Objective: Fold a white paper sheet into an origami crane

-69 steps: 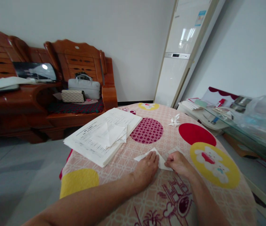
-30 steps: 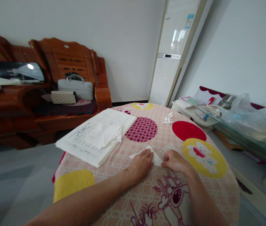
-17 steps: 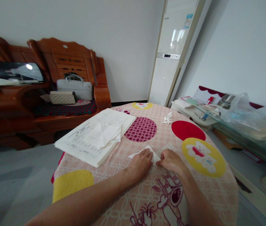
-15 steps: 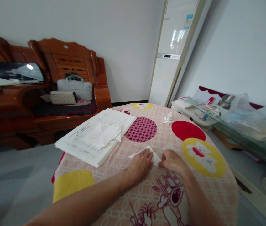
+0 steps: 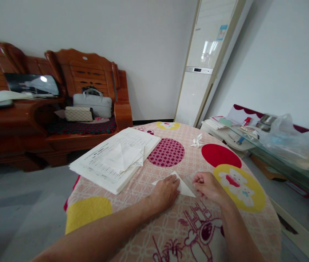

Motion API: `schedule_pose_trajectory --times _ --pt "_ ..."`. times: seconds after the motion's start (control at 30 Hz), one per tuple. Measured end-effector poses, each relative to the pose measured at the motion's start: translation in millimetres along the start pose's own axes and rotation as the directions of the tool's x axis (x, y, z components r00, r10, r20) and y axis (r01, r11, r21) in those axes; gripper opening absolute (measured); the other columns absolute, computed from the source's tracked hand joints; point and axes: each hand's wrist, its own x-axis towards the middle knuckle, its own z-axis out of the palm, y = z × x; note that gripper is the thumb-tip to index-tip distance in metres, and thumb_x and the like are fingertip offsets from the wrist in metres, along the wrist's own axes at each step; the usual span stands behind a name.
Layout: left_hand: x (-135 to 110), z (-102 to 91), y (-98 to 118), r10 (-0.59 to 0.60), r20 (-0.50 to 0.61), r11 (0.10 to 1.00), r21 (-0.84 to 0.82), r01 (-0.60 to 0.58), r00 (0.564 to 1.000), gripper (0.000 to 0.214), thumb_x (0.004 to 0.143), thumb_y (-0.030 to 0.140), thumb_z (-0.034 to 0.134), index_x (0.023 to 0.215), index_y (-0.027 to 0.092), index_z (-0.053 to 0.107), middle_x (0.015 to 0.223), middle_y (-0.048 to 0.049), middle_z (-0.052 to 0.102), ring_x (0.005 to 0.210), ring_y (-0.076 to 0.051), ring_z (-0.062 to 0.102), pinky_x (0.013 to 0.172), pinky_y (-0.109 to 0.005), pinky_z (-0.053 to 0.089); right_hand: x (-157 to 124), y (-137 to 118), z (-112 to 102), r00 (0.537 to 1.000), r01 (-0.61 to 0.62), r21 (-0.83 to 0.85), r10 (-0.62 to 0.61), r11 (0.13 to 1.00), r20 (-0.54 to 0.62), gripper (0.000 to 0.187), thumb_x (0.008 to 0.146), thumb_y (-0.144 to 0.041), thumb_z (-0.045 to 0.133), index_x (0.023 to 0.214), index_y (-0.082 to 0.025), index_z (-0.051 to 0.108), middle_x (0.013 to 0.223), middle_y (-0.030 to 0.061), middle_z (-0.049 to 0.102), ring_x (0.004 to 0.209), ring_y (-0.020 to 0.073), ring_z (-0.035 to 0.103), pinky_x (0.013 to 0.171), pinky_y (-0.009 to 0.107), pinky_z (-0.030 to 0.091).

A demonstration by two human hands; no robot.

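A white sheet of paper, folded to a triangle, lies on the patterned tablecloth in front of me. My left hand rests on its left part with fingers laid flat, pressing it against the table and hiding some of it. Just right of the paper's right corner is my right hand, raised a little, its fingers curled in and nothing visible in them. Farther back on the cloth sits a small folded white paper figure with pointed ends.
A stack of printed sheets lies left on the round table, a folded white paper on top. On the right, a glass-topped stand holds plastic bags and papers. Wooden seats with bags stand behind left.
My right hand has let go of the paper's right corner and moved slightly right, uncovering that corner. My left hand stays on the paper. The view has shifted slightly.
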Motion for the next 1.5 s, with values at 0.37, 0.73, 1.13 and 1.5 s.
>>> schedule_pose_trajectory --times 0.37,0.73,1.13,1.5 --pt "6 -0.9 -8 -0.055 -0.026 0.997 -0.055 0.053 0.998 0.018 0.090 0.021 0.048 0.090 0.018 0.065 0.103 -0.0065 0.066 0.098 -0.022 0.062 0.084 -0.033 0.051 9 -13 37 0.994 -0.054 0.057 0.049 0.997 0.098 0.012 0.068 -0.005 0.053 0.071 -0.017 0.056 0.047 -0.0049 0.052 0.039 0.0099 0.051 0.037 0.017 0.033" --pt "6 -7.9 -19 -0.093 0.066 0.979 -0.176 0.103 0.994 0.034 0.084 0.020 0.055 0.116 0.024 0.064 0.135 -0.0045 0.057 0.124 -0.023 0.053 0.104 -0.036 0.043 12 -21 46 0.999 0.020 -0.203 -0.029 0.979 -0.041 0.003 0.061 -0.014 0.069 0.063 -0.014 0.066 0.062 0.0022 0.064 0.062 0.0146 0.058 0.056 0.023 0.036" --pt "-1 3.2 -6 -0.103 -0.039 0.991 -0.087 0.100 0.994 0.038 0.084 0.029 0.054 0.121 0.022 0.056 0.135 -0.0086 0.054 0.119 -0.025 0.054 0.099 -0.039 0.048 8 -15 39 0.997 -0.058 -0.002 0.058 0.998 0.048 0.010 0.063 -0.007 0.058 0.067 -0.016 0.057 0.048 -0.0050 0.052 0.040 0.0092 0.049 0.040 0.019 0.032" --pt "-17 1.4 -18 -0.126 -0.097 0.986 -0.119 0.114 0.987 0.047 0.083 0.015 0.051 0.128 0.021 0.058 0.139 -0.0117 0.052 0.122 -0.025 0.055 0.103 -0.038 0.045 9 -15 40 0.997 -0.054 -0.003 0.054 0.999 0.048 0.010 0.062 -0.007 0.057 0.067 -0.016 0.058 0.047 -0.0043 0.053 0.040 0.0091 0.050 0.039 0.018 0.033"
